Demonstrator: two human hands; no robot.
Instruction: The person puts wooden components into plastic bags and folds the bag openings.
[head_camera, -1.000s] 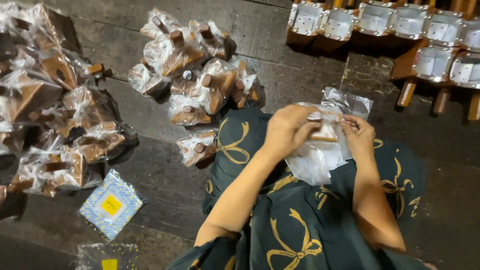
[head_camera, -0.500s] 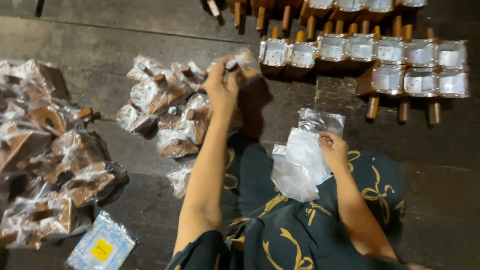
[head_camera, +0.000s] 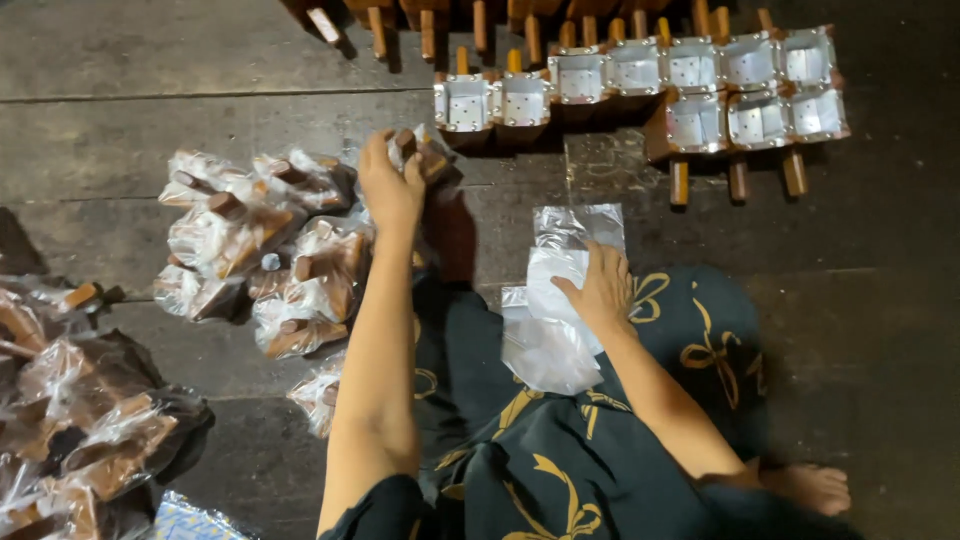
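Observation:
My left hand (head_camera: 392, 183) reaches forward and grips a clear-bagged brown wooden piece (head_camera: 425, 152) at the far edge of a pile of bagged pieces (head_camera: 262, 250). My right hand (head_camera: 601, 288) rests flat on a stack of empty clear plastic bags (head_camera: 553, 305) lying across my lap and the floor. My lap is covered by dark green cloth with a gold pattern (head_camera: 520, 440).
Rows of metal-capped wooden pieces with pegs (head_camera: 640, 85) lie ahead on the dark wooden floor (head_camera: 150, 120). A second heap of bagged pieces (head_camera: 70, 400) sits at the left edge. A bare foot (head_camera: 805, 487) shows at lower right.
My left hand left the bags on my lap and carried a bagged piece forward to the pile. My right hand went from holding the bags up to pressing them flat.

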